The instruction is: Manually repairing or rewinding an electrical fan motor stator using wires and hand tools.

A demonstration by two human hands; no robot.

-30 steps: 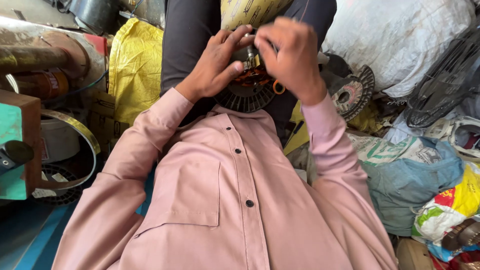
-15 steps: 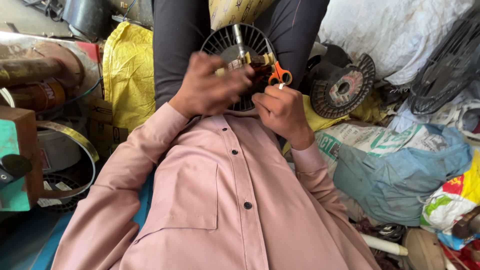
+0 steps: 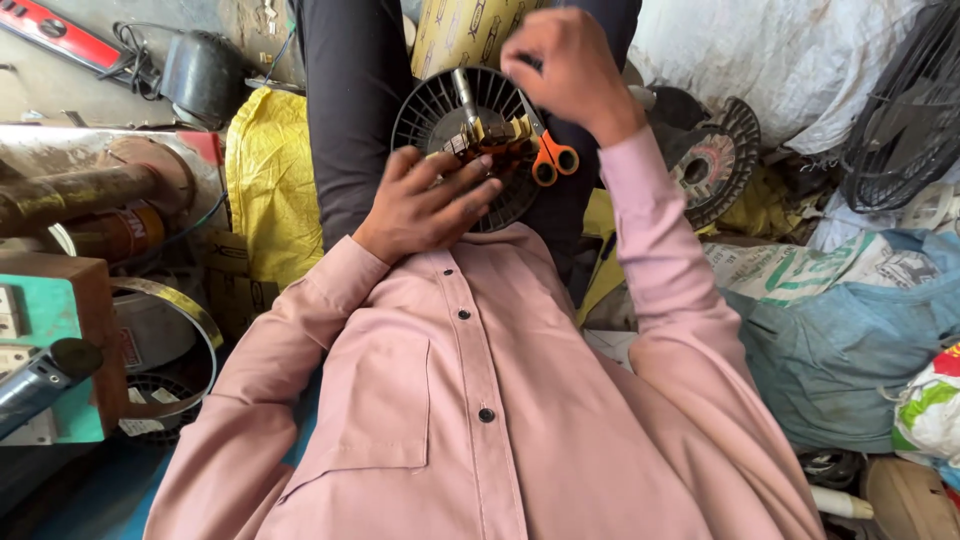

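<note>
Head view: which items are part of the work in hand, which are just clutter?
In hand:
left hand on the black finned motor rotor
right hand above it
orange-handled scissors

Lying about:
second rotor disc
yellow sack
blue bag
fan guard

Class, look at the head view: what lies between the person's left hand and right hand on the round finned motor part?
In the head view, between the left hand and right hand lie orange-handled scissors and the metal shaft standing on the finned motor part.

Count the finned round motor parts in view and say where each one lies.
2. One finned disc rests on the lap, under the left hand, with the right hand at its upper edge. A second disc lies to the right among the sacks. Clutter may hide more.
</note>
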